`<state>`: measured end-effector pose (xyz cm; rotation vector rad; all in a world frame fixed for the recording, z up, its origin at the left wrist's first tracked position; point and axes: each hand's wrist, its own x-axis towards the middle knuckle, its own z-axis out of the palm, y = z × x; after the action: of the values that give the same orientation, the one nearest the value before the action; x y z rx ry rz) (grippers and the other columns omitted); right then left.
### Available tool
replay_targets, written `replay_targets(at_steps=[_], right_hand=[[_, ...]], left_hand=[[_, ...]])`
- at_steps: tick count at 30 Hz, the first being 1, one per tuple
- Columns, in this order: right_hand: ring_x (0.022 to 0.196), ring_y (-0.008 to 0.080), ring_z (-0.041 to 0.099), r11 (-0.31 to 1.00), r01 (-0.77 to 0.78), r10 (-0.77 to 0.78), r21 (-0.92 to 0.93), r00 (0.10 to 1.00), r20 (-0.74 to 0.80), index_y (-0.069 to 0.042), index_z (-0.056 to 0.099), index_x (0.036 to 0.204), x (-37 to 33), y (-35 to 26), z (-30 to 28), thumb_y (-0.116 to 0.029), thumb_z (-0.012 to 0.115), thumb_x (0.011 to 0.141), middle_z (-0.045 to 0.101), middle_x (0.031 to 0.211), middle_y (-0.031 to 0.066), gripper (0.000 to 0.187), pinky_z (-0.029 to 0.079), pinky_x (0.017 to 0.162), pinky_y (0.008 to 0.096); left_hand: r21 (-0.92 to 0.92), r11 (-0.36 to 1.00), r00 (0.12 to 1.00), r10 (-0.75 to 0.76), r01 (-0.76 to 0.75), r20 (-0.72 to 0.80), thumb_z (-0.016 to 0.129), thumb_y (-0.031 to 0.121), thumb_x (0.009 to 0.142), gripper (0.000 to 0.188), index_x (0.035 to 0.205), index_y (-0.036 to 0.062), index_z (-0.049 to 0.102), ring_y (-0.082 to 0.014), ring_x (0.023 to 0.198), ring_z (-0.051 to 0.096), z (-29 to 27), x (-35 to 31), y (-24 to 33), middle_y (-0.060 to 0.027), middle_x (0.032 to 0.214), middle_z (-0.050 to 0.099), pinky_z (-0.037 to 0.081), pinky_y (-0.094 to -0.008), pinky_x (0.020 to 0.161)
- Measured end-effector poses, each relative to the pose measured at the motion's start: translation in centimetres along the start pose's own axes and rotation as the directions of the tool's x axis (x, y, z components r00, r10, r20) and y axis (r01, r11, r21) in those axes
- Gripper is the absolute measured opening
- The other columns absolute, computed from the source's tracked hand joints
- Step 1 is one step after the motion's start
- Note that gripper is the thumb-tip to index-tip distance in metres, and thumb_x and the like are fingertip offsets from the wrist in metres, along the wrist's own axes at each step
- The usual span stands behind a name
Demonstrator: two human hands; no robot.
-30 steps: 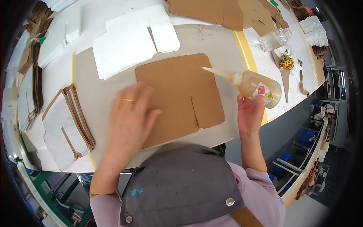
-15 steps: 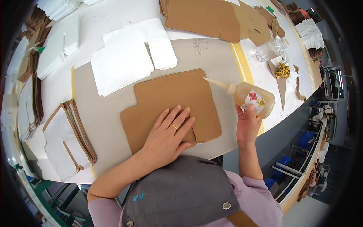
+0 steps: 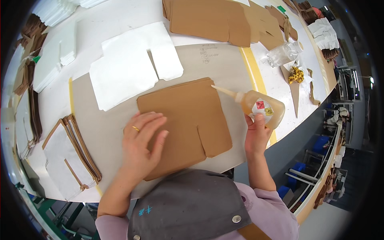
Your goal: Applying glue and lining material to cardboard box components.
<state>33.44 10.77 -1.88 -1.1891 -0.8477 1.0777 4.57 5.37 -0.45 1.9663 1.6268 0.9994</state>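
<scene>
A stack of brown cut sheets (image 3: 180,116) with a slit in its near edge lies on a grey mat (image 3: 116,124) in front of me. Over its left side is my left hand (image 3: 142,140), fingers loosely bent and apart, with nothing in it. Whether it touches the top sheet I cannot tell. To the right, my right hand (image 3: 258,134) grips a squeeze bottle (image 3: 276,108) of amber liquid. The bottle is tilted, and its long thin nozzle points left at the stack's far right corner. White cut sheets (image 3: 128,64), also slit, lie just beyond the brown ones.
White pieces with brown edges (image 3: 66,156) lie at the left. Larger brown sheets (image 3: 204,20) are at the back. A clear bottle (image 3: 282,55) lies on its side at the right, near a yellow-and-black scrunchie (image 3: 296,75). Yellow tape (image 3: 251,66) borders the mat.
My left hand has moved left from the middle of the brown stack, uncovering the slit. The right hand still holds the bottle, its nozzle near the same corner.
</scene>
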Motion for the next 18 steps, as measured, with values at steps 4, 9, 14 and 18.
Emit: replay_targets(at_steps=[4, 9, 14, 18], right_hand=[[0.111, 0.0184, 0.058, 0.999, -0.035, 0.035, -0.007, 0.999, 0.001, -0.006, 0.042, 0.136, -0.1, 0.2, 0.2, -0.019, 0.065, 0.092, 0.055, 0.125, 0.0072, 0.052, 0.051, 0.095, 0.0377], [0.114, 0.0192, 0.057, 0.935, -0.207, 0.209, 0.289, 0.978, 0.024, -0.007, 0.043, 0.135, 1.5, -0.1, -0.3, -0.03, 0.062, 0.094, 0.055, 0.128, 0.0076, 0.051, 0.052, 0.096, 0.0352], [0.114, 0.018, 0.057, 0.911, -0.237, 0.23, 0.338, 0.971, 0.061, -0.009, 0.042, 0.135, 1.6, 0.3, 0.3, -0.038, 0.063, 0.094, 0.054, 0.129, 0.0058, 0.055, 0.052, 0.096, 0.0324], [0.115, 0.0182, 0.057, 0.897, -0.245, 0.249, 0.367, 0.968, 0.037, -0.009, 0.042, 0.135, 1.4, 0.0, 0.1, -0.038, 0.063, 0.093, 0.054, 0.128, 0.0058, 0.055, 0.052, 0.096, 0.0325]], left_hand=[[0.004, 0.991, 0.974, -0.131, 0.134, -0.183, 0.07, 0.008, 0.081, 0.025, 0.105, 0.0059, 0.066, -0.0291, 0.095, 0.062, -0.8, 0.3, -0.9, -0.0102, 0.1, 0.067, 0.047, -0.0419, 0.092], [-0.077, 0.982, 0.981, 0.177, -0.171, 0.077, 0.076, 0.013, 0.076, 0.028, 0.101, 0.0064, 0.067, -0.0282, 0.099, 0.061, 1.4, 0.2, 1.2, -0.0095, 0.105, 0.063, 0.05, -0.0382, 0.081], [0.096, 0.885, 0.886, 0.441, -0.456, 0.145, 0.076, 0.02, 0.069, 0.031, 0.096, 0.0085, 0.066, -0.0249, 0.107, 0.056, 6.8, -0.4, 3.4, -0.0047, 0.116, 0.057, 0.05, -0.0379, 0.082], [-0.32, 0.941, 0.963, 0.181, -0.111, 0.198, 0.069, 0.013, 0.082, 0.007, 0.083, 0.008, 0.065, -0.0227, 0.095, 0.061, 6.8, 0.3, 3.9, -0.0058, 0.095, 0.063, 0.05, -0.0359, 0.082]])
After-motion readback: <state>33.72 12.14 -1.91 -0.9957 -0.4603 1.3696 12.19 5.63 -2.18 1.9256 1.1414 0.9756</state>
